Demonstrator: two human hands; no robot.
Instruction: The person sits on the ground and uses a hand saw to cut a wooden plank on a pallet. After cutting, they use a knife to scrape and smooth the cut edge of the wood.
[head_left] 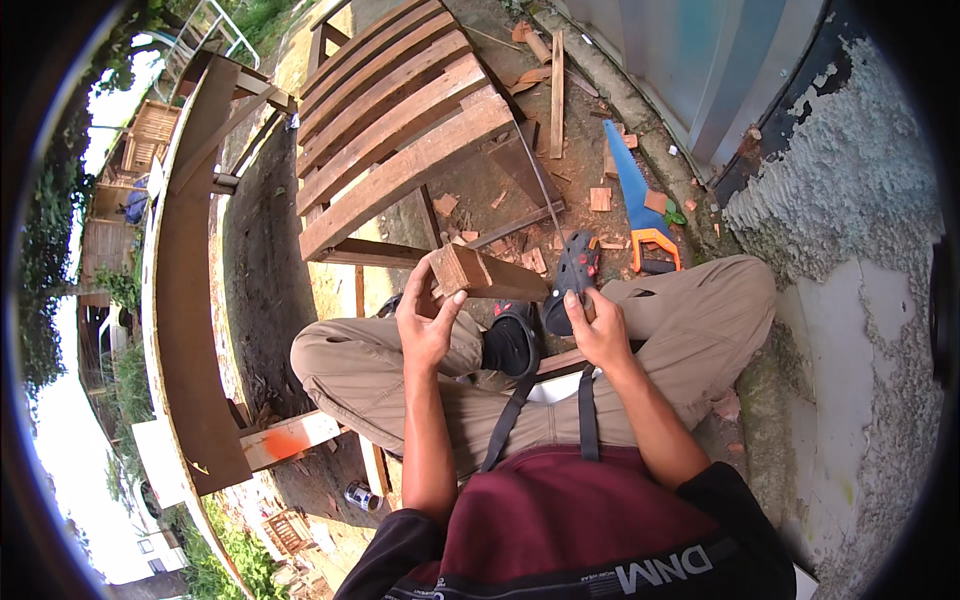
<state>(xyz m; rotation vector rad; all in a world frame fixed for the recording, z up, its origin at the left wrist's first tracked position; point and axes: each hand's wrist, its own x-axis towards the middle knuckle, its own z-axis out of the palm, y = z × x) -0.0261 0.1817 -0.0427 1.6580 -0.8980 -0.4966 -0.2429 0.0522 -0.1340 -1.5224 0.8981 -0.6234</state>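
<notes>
My left hand (425,318) is closed round one end of a short wooden block (508,282), thumb along its near side and fingers at the far left. The block's pale end face points up toward me, and its other end reaches right toward my feet. My right hand (604,330) is closed in a pinch beside the dark clog (574,268) on my foot. What its fingers hold is hidden or too small to make out. Beyond the hands stands a slatted wooden bench (400,150), its near slat just past the block.
A handsaw (634,185) with blue blade and orange handle lies right of my feet among wood offcuts (600,199). A long board (190,300) on a frame stands at left. A rough grey wall (850,170) rises at right. A can (362,496) lies lower left.
</notes>
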